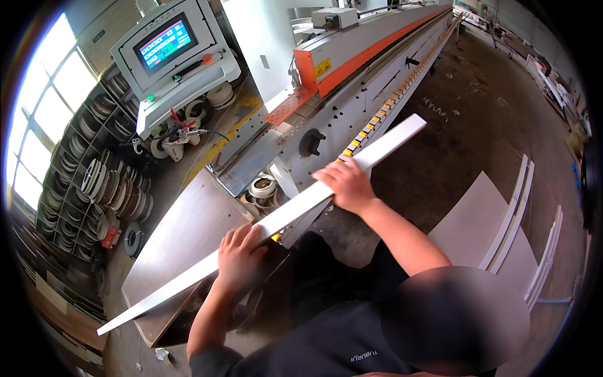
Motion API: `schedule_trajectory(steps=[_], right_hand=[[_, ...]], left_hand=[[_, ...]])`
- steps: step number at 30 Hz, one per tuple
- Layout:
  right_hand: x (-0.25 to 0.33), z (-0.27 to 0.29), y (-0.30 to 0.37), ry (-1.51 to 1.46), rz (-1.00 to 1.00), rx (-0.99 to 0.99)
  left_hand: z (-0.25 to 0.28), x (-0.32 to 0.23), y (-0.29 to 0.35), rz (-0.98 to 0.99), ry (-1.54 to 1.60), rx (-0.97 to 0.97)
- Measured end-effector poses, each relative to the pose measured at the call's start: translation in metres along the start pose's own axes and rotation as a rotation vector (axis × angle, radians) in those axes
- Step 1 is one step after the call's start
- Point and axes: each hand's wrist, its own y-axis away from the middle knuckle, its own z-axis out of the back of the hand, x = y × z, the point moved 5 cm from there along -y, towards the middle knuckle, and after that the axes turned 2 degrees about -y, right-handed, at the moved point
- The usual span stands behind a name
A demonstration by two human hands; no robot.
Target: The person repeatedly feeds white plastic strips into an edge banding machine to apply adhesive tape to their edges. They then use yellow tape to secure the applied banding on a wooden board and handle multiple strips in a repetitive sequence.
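Observation:
A long, narrow white board (292, 212) slants across the view in front of me, from the lower left up to the right. My left hand (237, 252) grips it near its middle, fingers over the top edge. Farther along, my right hand (349, 185) is closed round it from the near side, thumb hidden. The board's left part passes over a brown wooden table (182, 220). Its right end reaches past the row of yellow-and-black rollers (360, 136) on the side of a long edge-banding machine (377, 94).
A control panel (166, 53) with a lit screen stands at the upper left. Racks hold banding rolls (116, 182) by the window. Banding coils (262, 186) sit beside the table. White panels (477, 217) and narrow strips (505, 217) lie to my right.

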Motion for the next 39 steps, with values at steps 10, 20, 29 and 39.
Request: schedule_trajectory(steps=[10,20,29,39], right_hand=[[0.011,0.016,0.074,-0.131,-0.128,0.030],[-0.017,0.012,0.279,-0.057,-0.664,0.164],[-0.033,-0.003,0.286,-0.039,-0.739,0.173],[-0.046,-0.015,0.289,-0.089,-0.839,0.185]], left_hand=[[-0.027,0.182,0.014,0.111,-0.218,-0.179],[-0.074,0.243,-0.030,0.174,-0.350,-0.179],[-0.139,0.203,-0.183,0.122,-0.350,-0.273],[-0.152,0.197,-0.221,0.230,-0.397,-0.208]])
